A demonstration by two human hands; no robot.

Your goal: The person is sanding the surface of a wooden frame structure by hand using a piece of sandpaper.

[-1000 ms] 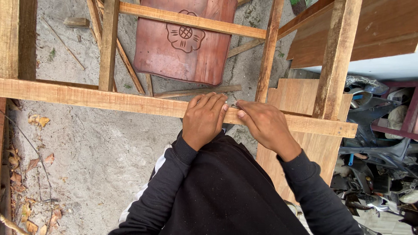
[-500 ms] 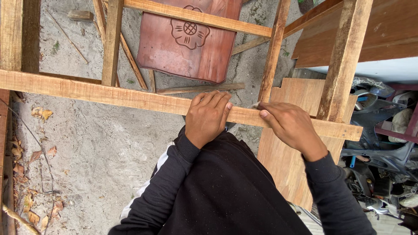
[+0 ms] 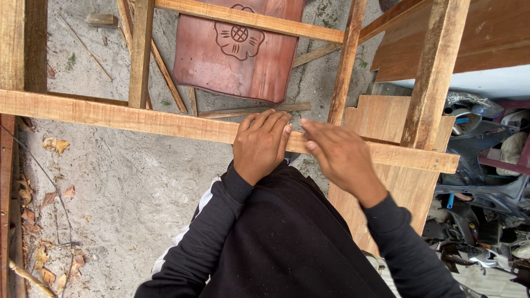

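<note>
In the head view, a long horizontal wooden rail (image 3: 165, 122) is seen running across a timber frame, and all positions below are given relative to this rail. The left hand (image 3: 259, 144) is laid on top of the rail near its middle, palm down, with the fingers held together and curled over the far edge; the rail is pressed rather than enclosed. The right hand (image 3: 342, 157) is placed just beside the left hand, toward the rail's right end, with the fingers extended flat and close together along the rail's top face; whether the fingertips are hooked over the edge cannot be told, as the hand is slightly blurred. A vertical post (image 3: 433, 77) is joined to the rail near its right end. A second upright (image 3: 141, 52) meets the rail toward its left part. Beyond the rail, a reddish carved panel (image 3: 237, 49) with a flower motif is seen lying on sandy ground (image 3: 110, 187). Below the rail's right end, a plywood sheet (image 3: 386, 127) is seen standing.
</note>
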